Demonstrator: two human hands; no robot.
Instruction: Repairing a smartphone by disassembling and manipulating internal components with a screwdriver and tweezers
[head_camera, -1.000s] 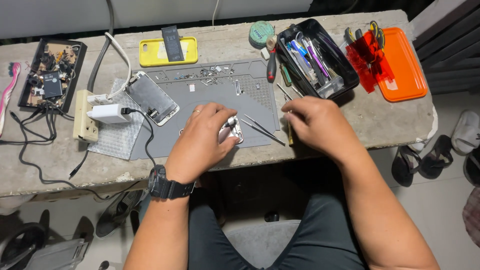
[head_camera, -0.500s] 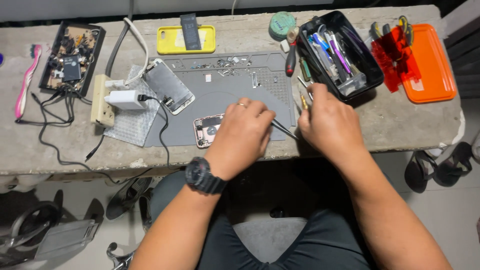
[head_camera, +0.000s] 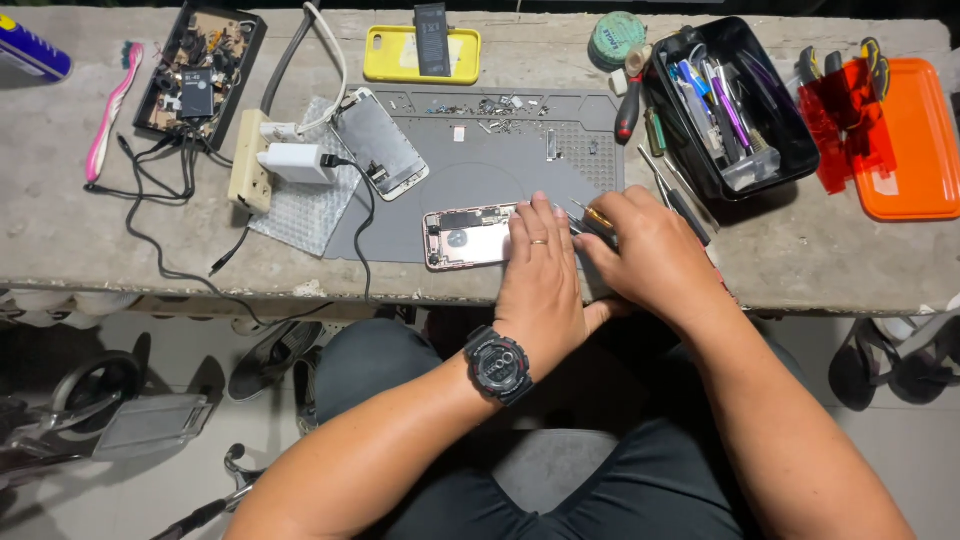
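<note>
Pink opened phone (head_camera: 468, 238) lying flat on grey mat (head_camera: 480, 165), long axis left-right, sticking out left of both hands. Left hand (head_camera: 542, 280) nearer, fingers flat, pressing its right end. Right hand (head_camera: 645, 255) just beside, pinching small screwdriver (head_camera: 597, 218) aimed at phone. Beyond: detached screen (head_camera: 380, 143), loose screws (head_camera: 490, 105), yellow case (head_camera: 420, 55), black tool tray (head_camera: 730, 105) right on desk (head_camera: 800, 240).

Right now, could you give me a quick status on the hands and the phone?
Left hand pressing opened phone on grey mat. Right hand gripping small tool. Nothing in the way.
</note>
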